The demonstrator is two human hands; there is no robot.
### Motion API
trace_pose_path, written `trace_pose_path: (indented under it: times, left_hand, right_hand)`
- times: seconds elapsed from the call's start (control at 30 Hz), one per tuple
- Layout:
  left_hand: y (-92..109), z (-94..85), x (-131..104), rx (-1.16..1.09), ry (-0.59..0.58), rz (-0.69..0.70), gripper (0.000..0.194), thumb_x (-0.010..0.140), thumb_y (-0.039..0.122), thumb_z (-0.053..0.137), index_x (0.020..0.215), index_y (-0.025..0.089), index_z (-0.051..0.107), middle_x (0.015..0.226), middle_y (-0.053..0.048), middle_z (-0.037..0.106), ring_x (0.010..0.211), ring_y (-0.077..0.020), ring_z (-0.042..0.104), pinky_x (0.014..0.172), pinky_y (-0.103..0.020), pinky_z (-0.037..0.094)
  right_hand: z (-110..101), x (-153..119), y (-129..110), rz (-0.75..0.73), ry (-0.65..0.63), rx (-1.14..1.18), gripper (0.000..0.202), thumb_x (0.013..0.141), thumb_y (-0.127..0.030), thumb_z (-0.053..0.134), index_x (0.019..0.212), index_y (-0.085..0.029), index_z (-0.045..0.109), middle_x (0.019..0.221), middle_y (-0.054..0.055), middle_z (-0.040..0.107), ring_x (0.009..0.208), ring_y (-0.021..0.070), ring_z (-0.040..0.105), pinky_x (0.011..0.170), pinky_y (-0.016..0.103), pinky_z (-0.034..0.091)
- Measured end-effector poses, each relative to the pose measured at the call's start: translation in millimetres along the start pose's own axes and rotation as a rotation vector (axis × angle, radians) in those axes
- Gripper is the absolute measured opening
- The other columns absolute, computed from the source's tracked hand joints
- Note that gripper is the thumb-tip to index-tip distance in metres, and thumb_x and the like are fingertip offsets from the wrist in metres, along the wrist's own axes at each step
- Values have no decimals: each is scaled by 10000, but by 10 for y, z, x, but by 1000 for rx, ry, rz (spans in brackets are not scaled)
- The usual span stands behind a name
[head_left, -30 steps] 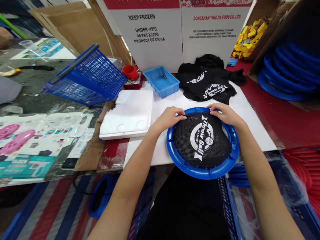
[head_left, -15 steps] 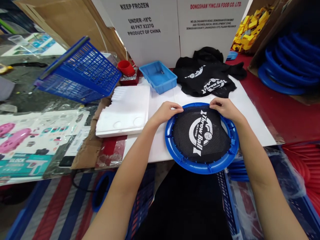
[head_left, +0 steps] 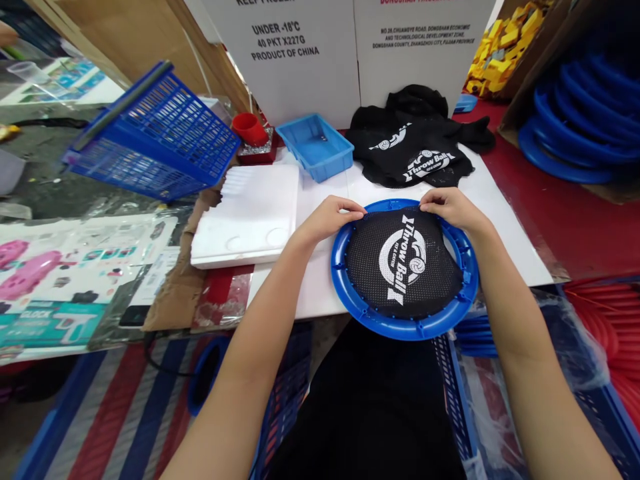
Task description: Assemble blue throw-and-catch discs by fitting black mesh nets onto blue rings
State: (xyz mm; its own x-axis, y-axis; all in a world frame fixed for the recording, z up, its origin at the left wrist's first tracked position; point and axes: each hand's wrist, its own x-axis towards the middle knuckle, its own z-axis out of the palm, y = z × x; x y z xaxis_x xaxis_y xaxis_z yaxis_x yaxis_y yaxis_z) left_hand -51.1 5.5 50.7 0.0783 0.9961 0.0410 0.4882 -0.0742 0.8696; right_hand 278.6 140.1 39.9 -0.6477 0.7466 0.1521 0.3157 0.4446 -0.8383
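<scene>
A blue plastic ring (head_left: 403, 329) lies at the table's front edge, its near side jutting past it. Across it spreads a black mesh net (head_left: 373, 283) printed "Throw Ball" in white. My left hand (head_left: 334, 217) pinches the net's edge at the ring's far left. At the far right, my right hand (head_left: 449, 205) pinches the same edge between thumb and fingers. A gap shows between net and ring on the right side. Beyond the ring, more black printed nets (head_left: 415, 143) lie in a heap.
Behind the ring stand a light blue tray (head_left: 320, 157) and a red cup (head_left: 250, 129). White foam (head_left: 245, 217) and a tilted blue basket (head_left: 155, 137) are to the left. Blue rings (head_left: 580, 127) fill a box at right. A white carton (head_left: 305, 80) walls the back.
Both hands still pinch the net's edge at nearly the same spots. The whole scene has shifted slightly upward in view.
</scene>
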Motion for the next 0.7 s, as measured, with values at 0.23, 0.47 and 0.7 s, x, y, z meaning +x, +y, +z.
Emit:
trace_pose_path:
  times: [0.23, 0.47, 0.7]
  left_hand:
    - [-12, 71, 10, 34, 61, 33, 149, 893, 300, 766, 953, 204, 862, 1046, -84, 850, 1037, -257, 756, 1052, -454, 567]
    - [-4, 147, 5, 85, 113, 78, 147, 885, 218, 753, 1013, 201, 824, 1031, -71, 835, 989, -225, 749, 936, -395, 587]
    - [41, 126, -51, 220, 108, 153, 142, 913, 192, 705, 981, 222, 825, 1011, -58, 833, 982, -228, 723, 878, -392, 557]
  right_hand:
    - [-45, -31, -73, 43, 1, 80, 299, 780, -528, 863, 834, -244, 787, 850, 40, 762, 840, 250, 654, 831, 425, 564]
    - [-68, 4, -25, 34, -28, 90, 184, 791, -425, 851, 823, -250, 803, 852, 35, 770, 831, 249, 674, 827, 418, 549]
    - [24, -39, 46, -34, 71, -60, 127, 850, -369, 776, 871, -257, 832, 913, 32, 810, 905, 274, 718, 887, 440, 539]
